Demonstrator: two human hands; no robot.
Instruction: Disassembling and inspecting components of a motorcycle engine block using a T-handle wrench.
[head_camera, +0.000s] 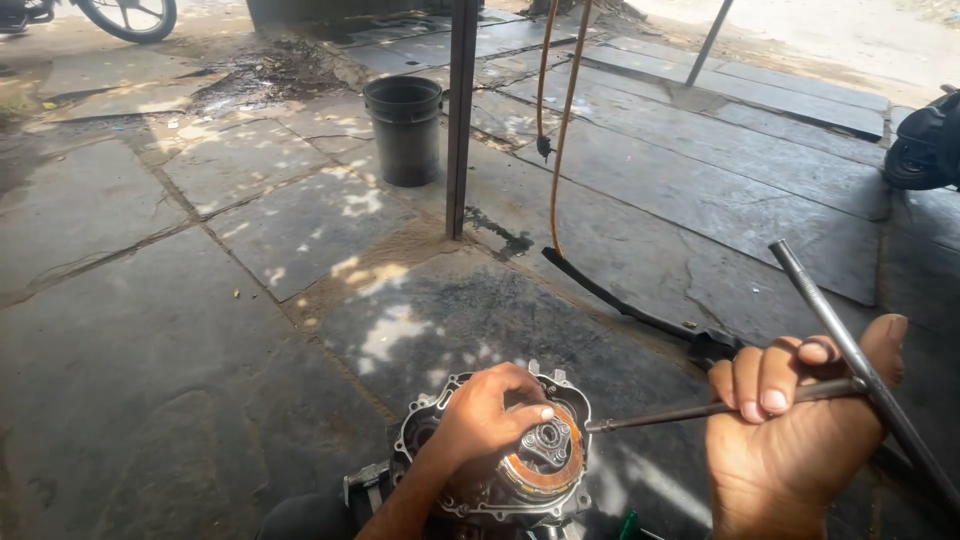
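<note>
Far to my left, at the top edge, a bike wheel (130, 17) is cut off, only its lower arc showing. The stone slab floor (150, 330) spreads out below it, cracked and patched with sunlight. Further in stands a black bucket (403, 130), and just beside it a dark metal post (461, 120) runs up out of the frame. A thin orange hose (560, 130) hangs down near the post; its upper end is out of view.

Low in the middle, my left hand (485, 415) lies curled over the engine casing (495, 470), fingers pressed down on the round clutch plate (545, 455) with its rusty orange rim. My palm hides much of the casing's left part, and the casing's bottom is cut off by the frame edge.

To the right, my right hand (790, 440) is clenched around a T-handle wrench (840, 345), fingers wrapped over the cross bar. Its thin shaft reaches left and its tip sits at the casing's right rim; I cannot tell what it engages there. The wrist is cut off below. At the far right edge a dark scooter (925, 140) shows only partly.
</note>
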